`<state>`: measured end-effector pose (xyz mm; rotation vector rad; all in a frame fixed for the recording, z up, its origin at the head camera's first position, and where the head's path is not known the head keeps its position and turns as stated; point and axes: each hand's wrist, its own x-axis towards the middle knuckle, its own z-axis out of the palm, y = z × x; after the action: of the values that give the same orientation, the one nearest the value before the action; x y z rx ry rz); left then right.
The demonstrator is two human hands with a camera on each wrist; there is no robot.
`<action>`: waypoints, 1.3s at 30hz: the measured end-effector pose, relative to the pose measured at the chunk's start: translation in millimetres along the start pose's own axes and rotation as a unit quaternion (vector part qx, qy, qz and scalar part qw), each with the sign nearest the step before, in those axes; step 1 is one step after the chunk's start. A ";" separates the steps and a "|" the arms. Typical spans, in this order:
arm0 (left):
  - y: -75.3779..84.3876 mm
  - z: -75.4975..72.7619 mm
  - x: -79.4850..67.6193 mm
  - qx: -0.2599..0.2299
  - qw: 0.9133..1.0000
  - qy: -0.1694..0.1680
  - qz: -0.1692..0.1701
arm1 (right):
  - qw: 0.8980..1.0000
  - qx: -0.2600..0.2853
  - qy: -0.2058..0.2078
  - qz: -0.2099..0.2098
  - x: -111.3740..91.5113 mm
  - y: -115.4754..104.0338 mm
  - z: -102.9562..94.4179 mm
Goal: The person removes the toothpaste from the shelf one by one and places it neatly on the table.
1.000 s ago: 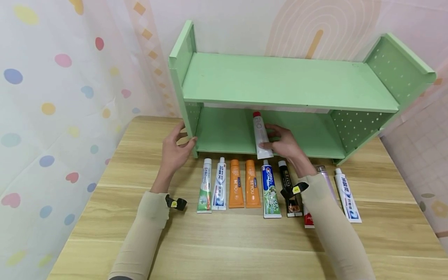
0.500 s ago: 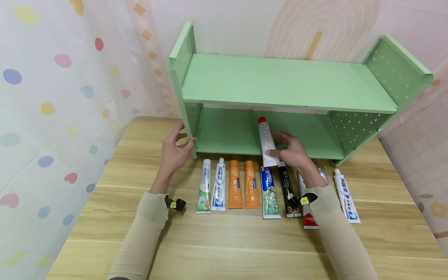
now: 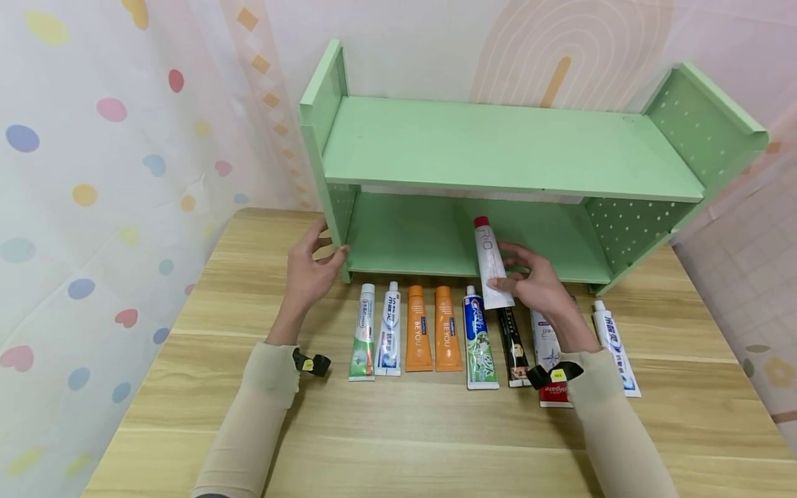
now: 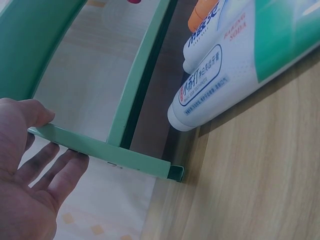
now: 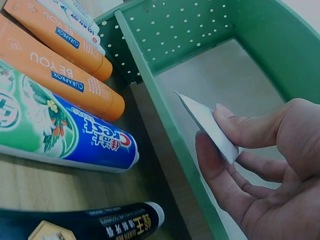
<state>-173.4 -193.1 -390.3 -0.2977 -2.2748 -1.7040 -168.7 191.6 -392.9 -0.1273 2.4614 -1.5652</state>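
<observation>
In the head view, a white toothpaste tube (image 3: 492, 266) with a red cap is tilted at the front of a green shelf (image 3: 510, 149), cap end toward the lower compartment. My right hand (image 3: 537, 282) pinches its flat lower end between thumb and fingers; the right wrist view shows that end (image 5: 210, 125) edge-on. At the shelf's left side panel (image 4: 107, 152), my left hand (image 3: 314, 266) grips the edge, thumb inside and fingers outside. Just below the right hand lie a black tube (image 3: 514, 349) and a blue and green Crest tube (image 3: 479, 342), apart from it.
A row of tubes lies before the shelf: a green and white one (image 3: 364, 335), a white and blue one (image 3: 389, 332), two orange ones (image 3: 419, 332), a red-ended Colgate (image 3: 554, 395) partly under the right arm, and another white and blue one (image 3: 615, 349). The wooden table (image 3: 398, 443) extends toward me.
My right hand has moved right and toward me with the white toothpaste tube, from over the shelf's lower board to above the black tube's cap. The left hand stays on the side panel.
</observation>
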 end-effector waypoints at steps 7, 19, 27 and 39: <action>-0.9 -0.1 0.2 0.004 1.000 0.000 -0.002 | 1.000 -0.002 0.010 0.002 -12.6 1.3 -5.6; -2.3 0.2 -0.1 -0.001 1.000 -0.001 0.003 | 0.999 -0.021 0.020 0.012 -31.1 6.3 -17.0; -2.5 -0.8 -0.2 0.000 1.000 0.000 0.002 | 0.999 -0.033 0.034 0.009 -40.8 14.8 -26.2; -3.8 0.0 0.1 -0.008 1.000 -0.003 0.005 | 0.999 -0.020 0.043 0.012 -58.9 23.2 -38.6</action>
<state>-174.8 -194.2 -393.6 -0.3188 -2.2610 -1.7203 -119.4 246.9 -389.8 -0.0377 2.5512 -1.5422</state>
